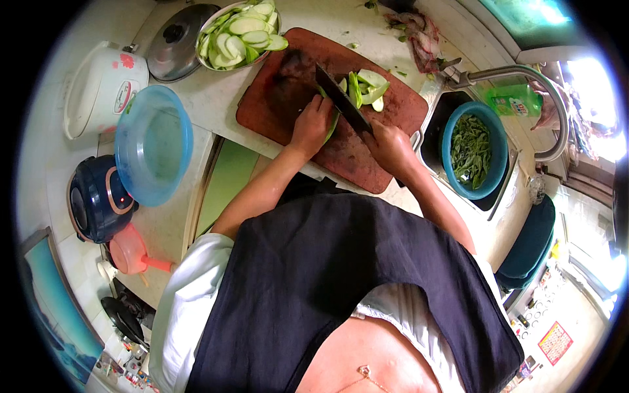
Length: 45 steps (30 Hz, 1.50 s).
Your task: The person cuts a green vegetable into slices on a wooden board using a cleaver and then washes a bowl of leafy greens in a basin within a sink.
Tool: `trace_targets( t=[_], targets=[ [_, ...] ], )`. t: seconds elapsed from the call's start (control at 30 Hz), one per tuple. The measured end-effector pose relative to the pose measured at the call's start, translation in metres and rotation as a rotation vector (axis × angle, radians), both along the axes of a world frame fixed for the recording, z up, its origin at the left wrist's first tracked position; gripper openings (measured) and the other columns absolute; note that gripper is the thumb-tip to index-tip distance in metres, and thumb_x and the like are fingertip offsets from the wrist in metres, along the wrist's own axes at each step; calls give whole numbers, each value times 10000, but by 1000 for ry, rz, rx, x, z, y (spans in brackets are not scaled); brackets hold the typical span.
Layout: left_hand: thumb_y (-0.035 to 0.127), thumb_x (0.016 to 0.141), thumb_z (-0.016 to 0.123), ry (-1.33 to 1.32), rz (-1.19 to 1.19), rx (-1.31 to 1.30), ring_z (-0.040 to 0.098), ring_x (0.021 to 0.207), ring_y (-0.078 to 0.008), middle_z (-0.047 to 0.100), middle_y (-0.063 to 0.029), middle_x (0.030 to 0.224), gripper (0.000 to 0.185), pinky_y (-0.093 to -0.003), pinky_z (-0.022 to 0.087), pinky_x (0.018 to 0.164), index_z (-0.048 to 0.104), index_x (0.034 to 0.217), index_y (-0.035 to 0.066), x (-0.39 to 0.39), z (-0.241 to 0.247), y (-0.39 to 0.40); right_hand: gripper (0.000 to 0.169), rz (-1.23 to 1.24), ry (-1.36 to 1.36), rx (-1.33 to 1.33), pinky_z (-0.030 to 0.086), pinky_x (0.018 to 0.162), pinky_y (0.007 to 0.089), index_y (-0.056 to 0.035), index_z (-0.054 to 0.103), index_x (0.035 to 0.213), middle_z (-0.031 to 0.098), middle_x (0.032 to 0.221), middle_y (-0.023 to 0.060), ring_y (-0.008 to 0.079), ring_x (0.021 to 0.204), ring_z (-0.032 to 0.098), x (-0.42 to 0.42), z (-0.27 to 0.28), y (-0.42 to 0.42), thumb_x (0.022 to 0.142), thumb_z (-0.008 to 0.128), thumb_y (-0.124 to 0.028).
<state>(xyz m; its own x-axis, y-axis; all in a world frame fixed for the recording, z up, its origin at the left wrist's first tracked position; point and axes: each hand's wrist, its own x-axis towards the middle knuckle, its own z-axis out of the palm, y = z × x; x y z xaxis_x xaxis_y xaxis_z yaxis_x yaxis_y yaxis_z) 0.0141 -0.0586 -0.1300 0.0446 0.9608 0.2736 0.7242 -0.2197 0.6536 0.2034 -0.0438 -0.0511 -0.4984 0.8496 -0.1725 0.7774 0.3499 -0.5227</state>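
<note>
My right hand [391, 147] is closed around the handle of a kitchen cleaver [342, 98], its dark blade angled across the wooden cutting board [280, 105]. Fingers bent, my left hand [313, 123] presses on a green vegetable piece [332, 126] just left of the blade; the piece is mostly hidden. To the right of the blade lie cut slices of the pale green vegetable [372, 86] in a loose pile. A metal bowl [200, 49] heaped with similar slices [241, 37] stands at the board's upper left corner.
At left are a pot lid [179, 42], a white rice cooker [105, 91], a blue plastic basin [153, 147], a dark blue cooker [98, 199] and a pink dipper [128, 249]. On the right, a blue tub [447, 147] of leafy greens sits in the sink below a curved faucet [526, 71].
</note>
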Motion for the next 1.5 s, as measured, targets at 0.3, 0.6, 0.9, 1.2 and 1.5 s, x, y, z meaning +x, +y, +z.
trace_targets(
  t=[0.3, 0.6, 0.9, 1.2, 1.5],
  targets=[
    [52, 806, 487, 16, 38, -5, 521, 830, -374, 487, -160, 908, 146, -456, 449, 670, 479, 951, 34, -1, -2, -1, 199, 44, 0, -19, 433, 644, 486, 13, 526, 861, 578, 734, 248, 423, 738, 567, -2, -6, 8, 838, 531, -185],
    [106, 829, 514, 64, 48, 8, 529, 877, -382, 492, -173, 968, 221, -457, 465, 668, 466, 1030, 26, -8, -3, 1, 253, 33, -64, -77, 457, 659, 505, 17, 507, 845, 593, 751, 257, 429, 732, 580, -13, -17, 2, 856, 484, -235],
    [145, 860, 521, 28, -58, -85, 558, 775, -409, 437, -182, 1037, 250, -464, 482, 603, 443, 1084, 65, -7, 7, -15, 207, -136, 126, -22, 438, 619, 498, 13, 512, 862, 577, 710, 257, 440, 702, 564, -3, -34, 7, 830, 540, -190],
    [114, 849, 503, 19, 21, -72, 560, 727, -390, 478, -158, 960, 162, -467, 467, 557, 478, 1008, 92, -8, -6, -17, 199, 3, -1, -25, 433, 584, 509, -1, 474, 825, 552, 640, 258, 440, 661, 560, -8, 16, -20, 840, 537, -189],
    [112, 841, 511, 33, 55, 7, 569, 714, -355, 511, -133, 902, 141, -434, 467, 539, 485, 977, 82, -11, -11, -18, 209, 40, -76, -68, 447, 605, 510, -2, 483, 846, 577, 683, 243, 425, 681, 577, -15, 6, -8, 850, 517, -208]
  ],
)
